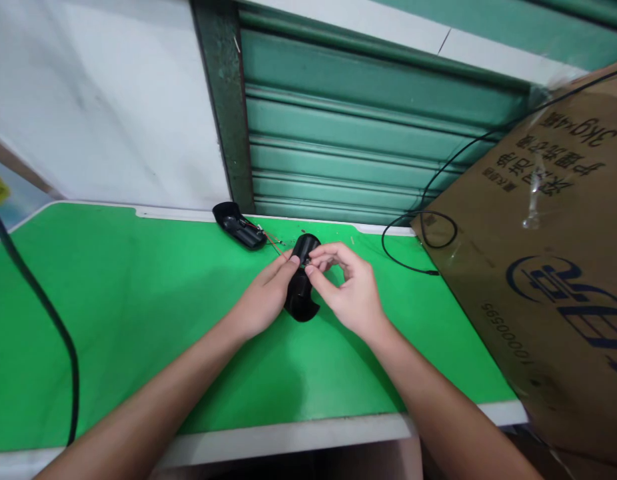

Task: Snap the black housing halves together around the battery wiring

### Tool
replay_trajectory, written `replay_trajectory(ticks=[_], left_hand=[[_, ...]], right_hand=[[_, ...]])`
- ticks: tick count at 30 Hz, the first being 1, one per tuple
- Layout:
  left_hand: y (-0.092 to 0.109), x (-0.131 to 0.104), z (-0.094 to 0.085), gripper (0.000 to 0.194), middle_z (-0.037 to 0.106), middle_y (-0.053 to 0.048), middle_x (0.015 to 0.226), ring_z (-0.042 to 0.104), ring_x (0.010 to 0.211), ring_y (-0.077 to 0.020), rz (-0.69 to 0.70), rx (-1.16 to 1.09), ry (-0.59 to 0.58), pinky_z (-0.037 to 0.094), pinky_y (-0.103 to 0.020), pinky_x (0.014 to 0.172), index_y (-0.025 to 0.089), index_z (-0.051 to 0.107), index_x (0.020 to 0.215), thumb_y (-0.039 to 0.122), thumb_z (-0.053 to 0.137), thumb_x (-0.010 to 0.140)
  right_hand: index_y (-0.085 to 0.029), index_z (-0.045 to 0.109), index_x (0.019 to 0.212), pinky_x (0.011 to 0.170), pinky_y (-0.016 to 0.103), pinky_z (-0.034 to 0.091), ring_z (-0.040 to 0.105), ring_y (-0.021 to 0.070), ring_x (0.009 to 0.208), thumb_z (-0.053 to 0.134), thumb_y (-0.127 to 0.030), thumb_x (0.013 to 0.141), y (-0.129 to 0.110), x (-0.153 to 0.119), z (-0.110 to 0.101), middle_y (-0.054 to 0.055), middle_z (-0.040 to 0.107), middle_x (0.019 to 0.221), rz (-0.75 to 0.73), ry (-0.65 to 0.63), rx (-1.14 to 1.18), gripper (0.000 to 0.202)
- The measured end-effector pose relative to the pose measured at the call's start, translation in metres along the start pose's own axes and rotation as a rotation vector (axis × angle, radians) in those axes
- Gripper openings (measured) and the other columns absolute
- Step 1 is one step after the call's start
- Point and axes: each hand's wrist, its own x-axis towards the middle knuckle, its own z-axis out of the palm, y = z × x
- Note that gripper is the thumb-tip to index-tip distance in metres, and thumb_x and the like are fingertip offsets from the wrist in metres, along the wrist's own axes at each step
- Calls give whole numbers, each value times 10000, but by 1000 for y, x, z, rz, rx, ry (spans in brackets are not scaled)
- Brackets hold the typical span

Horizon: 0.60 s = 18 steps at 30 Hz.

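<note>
My left hand (271, 293) grips a black plastic casing half (301, 297) from its left side, the thumb lying on its edge. The casing is hollow, with a curved notch at the near end. From the right, my right hand (346, 283) pinches with thumb and forefinger at a small part in the middle of the casing; what it is I cannot make out. A second black casing half (238, 227) lies farther back to the left. Thin red and dark wires (271, 240) run from it toward my left hand.
A large cardboard box (528, 280) stands at the right. A black cable (411, 267) loops onto the green tabletop (138, 320) beside it. Another thick black cable (63, 333) hangs at the left. Behind the table are a green shutter (363, 133) and a white wall (113, 100).
</note>
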Motion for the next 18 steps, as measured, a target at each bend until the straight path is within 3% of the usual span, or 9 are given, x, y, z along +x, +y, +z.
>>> replay_trajectory(ticks=[3, 7, 13, 18], left_hand=[[1, 0, -2, 529, 714, -90, 1405, 606, 1353, -292, 57, 51, 52, 429, -391, 1189, 155, 667, 1341, 504, 471, 995], [1, -2, -3, 508, 694, -96, 1431, 589, 1368, -274, 94, 100, 43, 388, -365, 1215, 146, 664, 1335, 479, 441, 1022], [0, -5, -1, 512, 688, -67, 1440, 582, 1375, -267, 140, 143, 26, 400, -351, 1195, 184, 636, 1395, 482, 389, 1060], [0, -7, 0, 505, 696, -59, 1416, 600, 1341, -255, 157, 178, 30, 416, -345, 1178, 194, 622, 1407, 479, 375, 1072]], right_hand=[[-242, 730, 899, 790, 356, 551, 687, 188, 777, 667, -153, 904, 0, 1, -4, 2, 763, 841, -138, -81, -193, 109], [-245, 730, 945, 834, 374, 541, 702, 198, 840, 620, -127, 972, 0, 1, -6, 20, 781, 926, -284, -140, -258, 163], [-261, 559, 1280, 963, 410, 557, 722, 240, 1027, 630, -146, 970, 5, -3, -4, 23, 769, 976, -242, -115, -294, 338], [-280, 493, 1315, 989, 423, 561, 750, 239, 1034, 612, -166, 989, 8, -5, -3, 27, 770, 1012, -237, -104, -290, 365]])
